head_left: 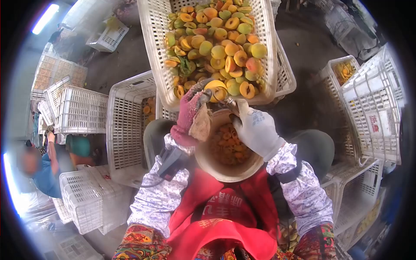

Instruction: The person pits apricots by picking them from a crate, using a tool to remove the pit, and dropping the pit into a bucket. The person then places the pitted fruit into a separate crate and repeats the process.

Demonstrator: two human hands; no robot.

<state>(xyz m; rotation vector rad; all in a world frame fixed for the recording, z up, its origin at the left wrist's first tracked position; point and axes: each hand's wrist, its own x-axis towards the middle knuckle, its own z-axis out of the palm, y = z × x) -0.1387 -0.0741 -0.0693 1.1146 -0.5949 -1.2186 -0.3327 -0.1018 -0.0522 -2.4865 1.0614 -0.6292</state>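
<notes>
My left hand [190, 112], in a worn pink glove with a tan patch, grips a yellow peach half [218, 92], cut face up. A white glove covers my right hand [258, 130], whose fingers are wrapped round a small metal hand tool [229, 103]. The tool's tip meets the peach half; its exact shape is hidden. Both hands are above the near edge of a white crate [152, 47] full of halved and whole peaches [219, 52]. Below them, between my knees, stands a pale bucket [203, 162] holding orange peach pieces or pits [229, 147].
At my left stands a white crate [125, 130] with some fruit inside. More crates are stacked at far left [82, 110] and right [372, 117]. A small crate of fruit [344, 71] stands at back right. Another person [52, 173] sits at left.
</notes>
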